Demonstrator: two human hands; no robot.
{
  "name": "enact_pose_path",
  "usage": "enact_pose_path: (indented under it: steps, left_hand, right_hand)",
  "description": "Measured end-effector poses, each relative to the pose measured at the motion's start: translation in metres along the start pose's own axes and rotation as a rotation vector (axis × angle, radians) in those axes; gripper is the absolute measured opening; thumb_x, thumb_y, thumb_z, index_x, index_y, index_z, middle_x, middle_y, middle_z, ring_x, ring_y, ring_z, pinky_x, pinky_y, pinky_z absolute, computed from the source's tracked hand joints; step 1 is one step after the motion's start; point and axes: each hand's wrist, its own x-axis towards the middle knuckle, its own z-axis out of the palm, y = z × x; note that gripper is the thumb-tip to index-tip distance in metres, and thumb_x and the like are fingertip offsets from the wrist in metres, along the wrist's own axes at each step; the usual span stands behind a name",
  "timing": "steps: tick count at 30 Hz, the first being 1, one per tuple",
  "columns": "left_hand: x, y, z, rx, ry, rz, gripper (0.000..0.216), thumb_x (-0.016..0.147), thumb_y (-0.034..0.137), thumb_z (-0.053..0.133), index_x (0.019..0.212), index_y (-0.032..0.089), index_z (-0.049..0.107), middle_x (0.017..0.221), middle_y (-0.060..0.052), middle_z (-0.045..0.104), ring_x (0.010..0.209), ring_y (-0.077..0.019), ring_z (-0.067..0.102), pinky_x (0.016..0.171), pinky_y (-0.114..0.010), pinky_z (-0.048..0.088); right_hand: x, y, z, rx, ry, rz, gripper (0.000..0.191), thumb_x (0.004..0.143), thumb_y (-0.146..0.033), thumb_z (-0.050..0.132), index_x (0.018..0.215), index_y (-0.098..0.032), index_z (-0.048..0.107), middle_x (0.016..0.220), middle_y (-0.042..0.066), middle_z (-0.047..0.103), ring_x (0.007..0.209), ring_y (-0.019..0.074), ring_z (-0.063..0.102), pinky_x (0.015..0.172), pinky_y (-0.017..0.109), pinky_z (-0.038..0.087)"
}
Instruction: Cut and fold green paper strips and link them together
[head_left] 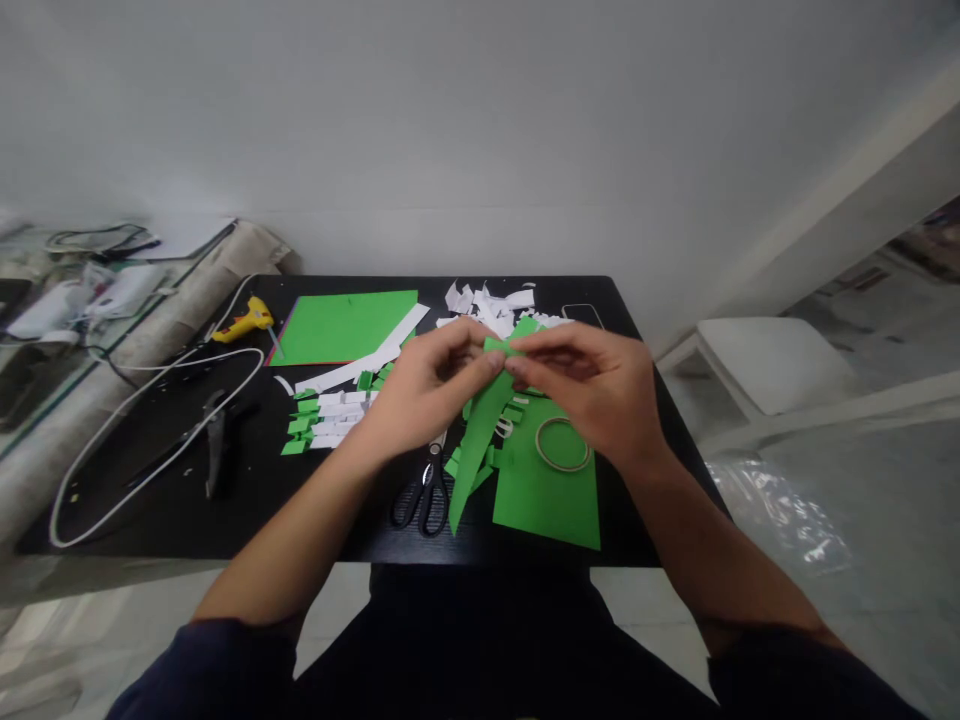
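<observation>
Over the middle of the black table, a long green paper strip (pixel 481 425) is pinched between both hands, its lower end hanging in a point. My left hand (pixel 442 380) grips it near the top from the left, thumb towards the right. From the other side, my right hand (pixel 585 385) holds it with thumb and fingertips close to the left thumb. Black-handled scissors (pixel 427 490) lie just below, blades partly covered. Under the right hand is a green sheet (pixel 547 505) with a tape ring (pixel 562 446) on it. Small folded green and white paper pieces (pixel 330 420) are left of my left hand.
White paper scraps (pixel 487 300) are heaped behind the hands. At the left are green sheets (pixel 352 322), a yellow glue gun (pixel 247 318), pliers (pixel 216 440) and a looping white cable (pixel 75 475). A white stool (pixel 772 362) stands beyond the table's right edge.
</observation>
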Motion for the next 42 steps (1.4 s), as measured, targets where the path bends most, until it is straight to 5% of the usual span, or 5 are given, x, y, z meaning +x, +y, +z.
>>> enact_pose_path:
  steps: [6, 23, 34, 42]
  left_hand:
    - [0.025, 0.011, -0.015, 0.031, -0.032, 0.078, 0.017, 0.097, 0.032, 0.072, 0.092, 0.016, 0.072, 0.08, -0.001, 0.064, 0.068, -0.0111, 0.055, 0.06, -0.024, 0.04]
    - [0.013, 0.01, -0.018, 0.041, -0.002, 0.059, 0.015, 0.095, 0.029, 0.074, 0.085, 0.017, 0.074, 0.07, 0.0, 0.061, 0.06, -0.01, 0.047, 0.052, -0.023, 0.036]
    - [0.013, 0.008, -0.016, -0.052, -0.03, 0.064, 0.012, 0.091, 0.026, 0.079, 0.083, 0.019, 0.074, 0.059, 0.004, 0.052, 0.053, -0.0085, 0.038, 0.047, -0.023, 0.03]
    - [0.013, 0.007, -0.019, -0.051, -0.073, 0.047, 0.014, 0.089, 0.029, 0.082, 0.082, 0.02, 0.074, 0.064, 0.001, 0.062, 0.057, -0.0104, 0.05, 0.053, -0.026, 0.037]
  right_hand:
    - [0.025, -0.007, 0.0, -0.02, 0.002, -0.098, 0.02, 0.079, -0.038, 0.091, 0.091, -0.023, 0.083, 0.087, 0.0, 0.081, 0.079, 0.0183, 0.078, 0.077, 0.034, 0.07]
    - [0.017, -0.009, -0.011, 0.059, -0.14, 0.023, 0.019, 0.08, -0.03, 0.091, 0.096, -0.025, 0.084, 0.083, -0.001, 0.08, 0.079, 0.0181, 0.079, 0.079, 0.033, 0.069]
    - [0.02, -0.01, -0.014, 0.191, -0.207, -0.039, 0.019, 0.08, -0.017, 0.091, 0.096, -0.025, 0.086, 0.079, -0.002, 0.082, 0.071, 0.0153, 0.08, 0.071, 0.026, 0.069]
    - [0.021, -0.007, -0.015, 0.195, -0.236, -0.057, 0.02, 0.081, -0.012, 0.089, 0.094, -0.027, 0.087, 0.08, -0.002, 0.082, 0.071, 0.0143, 0.079, 0.07, 0.025, 0.069]
